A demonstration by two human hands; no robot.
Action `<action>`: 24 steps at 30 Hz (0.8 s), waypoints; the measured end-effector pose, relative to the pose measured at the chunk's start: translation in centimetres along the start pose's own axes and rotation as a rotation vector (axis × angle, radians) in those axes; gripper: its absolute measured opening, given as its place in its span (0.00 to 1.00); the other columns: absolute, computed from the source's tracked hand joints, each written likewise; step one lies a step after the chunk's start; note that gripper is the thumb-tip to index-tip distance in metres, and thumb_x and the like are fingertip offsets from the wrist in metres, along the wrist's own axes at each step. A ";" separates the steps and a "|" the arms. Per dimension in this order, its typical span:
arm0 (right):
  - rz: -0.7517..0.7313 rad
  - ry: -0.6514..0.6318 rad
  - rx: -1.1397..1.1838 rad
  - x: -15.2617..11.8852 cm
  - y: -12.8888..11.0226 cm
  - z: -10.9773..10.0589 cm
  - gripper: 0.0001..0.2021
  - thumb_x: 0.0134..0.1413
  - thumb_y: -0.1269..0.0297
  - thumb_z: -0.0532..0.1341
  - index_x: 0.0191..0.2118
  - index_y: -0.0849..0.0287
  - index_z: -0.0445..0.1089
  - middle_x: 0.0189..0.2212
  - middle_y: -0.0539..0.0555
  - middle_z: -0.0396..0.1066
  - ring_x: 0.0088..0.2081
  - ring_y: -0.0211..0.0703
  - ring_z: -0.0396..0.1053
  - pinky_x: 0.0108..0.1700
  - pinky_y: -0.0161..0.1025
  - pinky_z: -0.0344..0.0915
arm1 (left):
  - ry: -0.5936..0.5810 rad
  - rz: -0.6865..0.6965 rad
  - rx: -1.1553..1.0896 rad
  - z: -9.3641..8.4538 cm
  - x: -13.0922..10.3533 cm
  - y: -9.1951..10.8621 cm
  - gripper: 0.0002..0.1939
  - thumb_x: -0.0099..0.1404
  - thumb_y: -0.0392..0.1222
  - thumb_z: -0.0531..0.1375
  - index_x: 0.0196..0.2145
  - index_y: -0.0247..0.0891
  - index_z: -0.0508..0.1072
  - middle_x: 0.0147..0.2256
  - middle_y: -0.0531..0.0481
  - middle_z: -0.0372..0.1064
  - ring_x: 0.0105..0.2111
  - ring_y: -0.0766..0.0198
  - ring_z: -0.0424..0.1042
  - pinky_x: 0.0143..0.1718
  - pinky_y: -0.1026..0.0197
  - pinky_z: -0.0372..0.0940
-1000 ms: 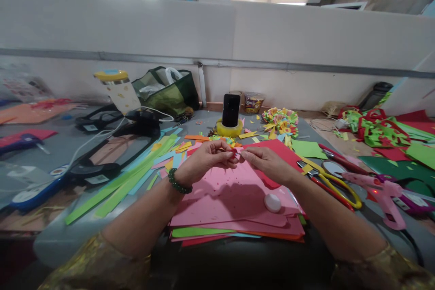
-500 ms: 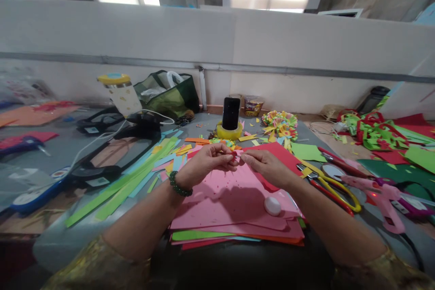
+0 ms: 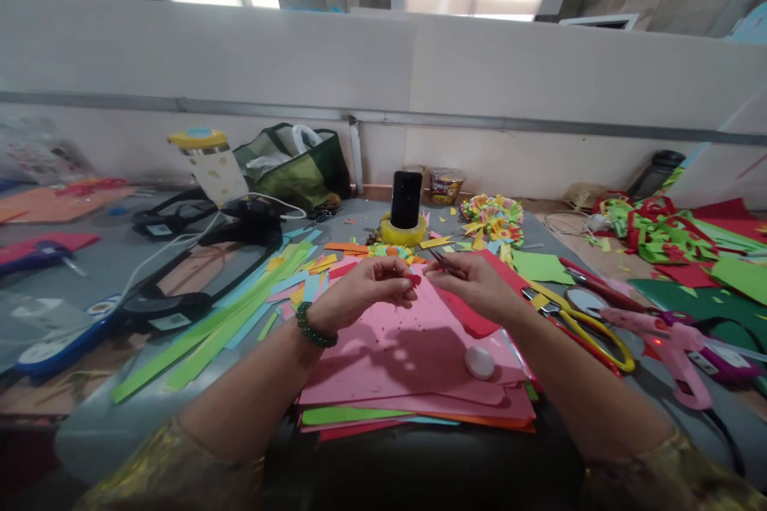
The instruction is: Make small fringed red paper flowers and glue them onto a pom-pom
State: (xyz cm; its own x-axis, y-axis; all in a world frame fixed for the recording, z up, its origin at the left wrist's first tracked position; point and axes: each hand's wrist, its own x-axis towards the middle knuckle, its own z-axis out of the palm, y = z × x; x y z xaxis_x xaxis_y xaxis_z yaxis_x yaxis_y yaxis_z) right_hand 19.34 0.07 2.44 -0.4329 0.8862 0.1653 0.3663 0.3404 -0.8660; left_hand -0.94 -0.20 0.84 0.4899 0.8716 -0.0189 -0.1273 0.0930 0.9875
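My left hand (image 3: 375, 283), with a dark green bead bracelet (image 3: 312, 326) at its wrist, pinches a small red piece of paper (image 3: 415, 280) between thumb and fingertips. Across a narrow gap, my right hand (image 3: 473, 287) is closed on slim dark tweezers (image 3: 442, 260), their tips angled up and to the left. Both hands hover above a stack of pink paper (image 3: 389, 375) sprinkled with tiny red bits. A round white lid (image 3: 479, 362) lies on the stack, and red paper (image 3: 467, 311) is partly under my right hand.
Yellow-handled scissors (image 3: 590, 331) and a pink glue gun (image 3: 674, 347) with a lit red light lie at right. Green paper strips (image 3: 233, 319) spread at left. A phone (image 3: 406, 200) stands in a yellow tape roll (image 3: 403, 231), beside a colourful paper flower bunch (image 3: 492, 217).
My right hand has drawn slightly away from the left, and the tweezers now show above its fingers. The red piece stays in my left fingertips.
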 end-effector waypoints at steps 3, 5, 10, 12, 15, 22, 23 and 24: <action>0.002 0.010 -0.004 0.0 0.2 1.2 0.14 0.49 0.51 0.59 0.26 0.58 0.65 0.19 0.45 0.53 0.24 0.35 0.51 0.27 0.35 0.51 | 0.005 -0.002 0.031 0.2 0.0 -0.1 0.17 0.49 0.48 0.71 0.29 0.35 0.74 0.24 0.53 0.72 0.26 0.68 0.71 0.32 0.64 0.66; 0.002 0.014 0.008 -0.1 0.2 1.7 0.15 0.49 0.51 0.58 0.24 0.57 0.61 0.19 0.45 0.52 0.23 0.35 0.50 0.27 0.35 0.51 | 0.012 -0.006 0.042 0.3 0.0 -0.1 0.15 0.50 0.48 0.71 0.29 0.35 0.74 0.24 0.53 0.72 0.26 0.69 0.70 0.32 0.64 0.65; 0.009 0.004 0.038 -0.2 -0.1 1.5 0.17 0.53 0.46 0.55 0.27 0.56 0.62 0.21 0.46 0.53 0.25 0.36 0.51 0.27 0.36 0.52 | 0.031 -0.015 0.043 0.2 0.0 0.1 0.15 0.51 0.47 0.70 0.28 0.35 0.73 0.24 0.54 0.70 0.26 0.69 0.69 0.33 0.63 0.65; 0.028 -0.027 0.056 -0.2 -0.1 1.0 0.20 0.57 0.43 0.50 0.31 0.57 0.63 0.22 0.46 0.52 0.25 0.37 0.51 0.27 0.36 0.51 | 0.057 -0.011 0.020 0.0 0.0 0.2 0.15 0.50 0.47 0.71 0.28 0.35 0.73 0.25 0.54 0.70 0.26 0.69 0.69 0.34 0.62 0.65; 0.046 -0.080 0.038 -0.3 -0.1 0.6 0.23 0.59 0.40 0.47 0.32 0.56 0.61 0.22 0.45 0.50 0.24 0.37 0.50 0.27 0.36 0.51 | 0.106 0.007 -0.010 -0.2 0.0 0.2 0.15 0.48 0.47 0.72 0.29 0.35 0.74 0.26 0.53 0.70 0.28 0.68 0.69 0.34 0.62 0.65; 0.049 -0.139 -0.060 -0.4 0.3 0.8 0.23 0.60 0.40 0.47 0.31 0.57 0.59 0.26 0.49 0.57 0.27 0.38 0.53 0.29 0.37 0.54 | 0.147 0.033 -0.025 -0.2 0.0 0.4 0.16 0.46 0.47 0.73 0.26 0.35 0.74 0.25 0.54 0.70 0.27 0.70 0.69 0.31 0.65 0.65; 0.050 -0.137 -0.068 -0.4 0.3 0.9 0.23 0.61 0.41 0.47 0.32 0.57 0.60 0.26 0.49 0.57 0.27 0.37 0.53 0.29 0.37 0.54 | 0.148 0.034 -0.025 -0.2 0.0 0.4 0.16 0.46 0.47 0.73 0.26 0.34 0.74 0.24 0.54 0.70 0.26 0.70 0.69 0.31 0.65 0.65; 0.052 -0.135 -0.075 -0.4 0.3 0.9 0.22 0.61 0.42 0.47 0.32 0.57 0.60 0.26 0.49 0.57 0.27 0.37 0.53 0.29 0.37 0.54 | 0.149 0.035 -0.026 -0.1 0.0 0.4 0.16 0.45 0.47 0.73 0.26 0.34 0.74 0.24 0.54 0.70 0.26 0.70 0.69 0.31 0.65 0.66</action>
State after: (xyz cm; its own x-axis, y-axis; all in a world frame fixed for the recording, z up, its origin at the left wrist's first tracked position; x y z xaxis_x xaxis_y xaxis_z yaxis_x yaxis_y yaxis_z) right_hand 18.92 -0.47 1.68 -0.5171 0.8544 0.0518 0.4490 0.3223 -0.8334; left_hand -1.11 -0.08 1.24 0.3520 0.9360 -0.0095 -0.1657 0.0723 0.9835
